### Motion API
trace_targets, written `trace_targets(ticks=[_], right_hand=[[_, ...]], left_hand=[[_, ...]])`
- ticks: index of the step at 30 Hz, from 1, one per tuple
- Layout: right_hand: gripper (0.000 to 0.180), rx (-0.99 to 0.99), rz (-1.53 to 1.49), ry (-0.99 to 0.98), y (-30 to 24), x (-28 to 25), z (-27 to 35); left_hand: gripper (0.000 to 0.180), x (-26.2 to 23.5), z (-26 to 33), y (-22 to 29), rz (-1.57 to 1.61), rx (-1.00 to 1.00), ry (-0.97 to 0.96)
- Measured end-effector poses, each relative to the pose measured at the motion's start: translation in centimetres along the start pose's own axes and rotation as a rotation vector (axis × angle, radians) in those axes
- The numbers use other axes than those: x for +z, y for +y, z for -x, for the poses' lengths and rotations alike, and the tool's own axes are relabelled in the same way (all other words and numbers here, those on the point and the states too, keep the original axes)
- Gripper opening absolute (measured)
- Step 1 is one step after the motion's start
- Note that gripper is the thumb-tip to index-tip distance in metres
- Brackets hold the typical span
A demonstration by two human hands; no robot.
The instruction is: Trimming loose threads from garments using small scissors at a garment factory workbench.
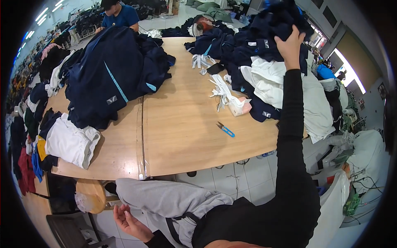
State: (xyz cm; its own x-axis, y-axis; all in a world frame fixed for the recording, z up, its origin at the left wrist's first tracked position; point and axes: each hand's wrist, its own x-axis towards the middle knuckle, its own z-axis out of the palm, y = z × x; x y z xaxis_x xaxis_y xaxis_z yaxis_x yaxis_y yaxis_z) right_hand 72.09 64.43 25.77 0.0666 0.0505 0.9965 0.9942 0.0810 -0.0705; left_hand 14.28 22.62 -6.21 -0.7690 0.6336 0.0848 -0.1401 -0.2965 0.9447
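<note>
At the far right, my right hand [290, 45] reaches up and grips a dark navy garment [275, 25] on top of the garment pile; its fingers press into the cloth. My left hand [133, 224] hangs low beside my grey trouser leg, palm up, with loosely bent fingers and nothing in it. Below the raised garment lie folded white garments [266, 80] and more navy ones. Blue-handled thread snips [226, 129] rest on the wooden table [186, 144], left of my right forearm. White strips of cloth [223, 93] lie just beyond them.
A large heap of navy garments [120, 74] with light blue trim covers the table's left half. White folded cloth [71, 139] lies at its near left edge. Across the table stands a person in blue [120, 16]. A wooden stool [92, 194] stands at lower left.
</note>
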Motion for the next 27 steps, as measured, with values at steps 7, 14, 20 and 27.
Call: trace_targets(ticks=[7,14,20,27], right_hand=[[0.040,0.139,-0.388,-0.855,-5.7,-0.6,18.2],[0.075,0.280,-0.016,-1.492,-5.0,-6.6,38.0],[0.093,0.356,0.061,-1.516,-11.3,-12.3,42.7],[0.086,0.359,0.090,-1.442,-8.2,-10.1,41.5]], left_hand=[[0.042,0.9,0.3,0.1,-0.111,0.026,-0.028],[0.045,2.2,0.8,0.1,-0.279,-0.013,-0.133],[0.053,7.5,0.2,-1.8,-0.384,0.060,-0.453],[0.069,12.2,0.5,-6.9,-0.846,0.251,-0.926]])
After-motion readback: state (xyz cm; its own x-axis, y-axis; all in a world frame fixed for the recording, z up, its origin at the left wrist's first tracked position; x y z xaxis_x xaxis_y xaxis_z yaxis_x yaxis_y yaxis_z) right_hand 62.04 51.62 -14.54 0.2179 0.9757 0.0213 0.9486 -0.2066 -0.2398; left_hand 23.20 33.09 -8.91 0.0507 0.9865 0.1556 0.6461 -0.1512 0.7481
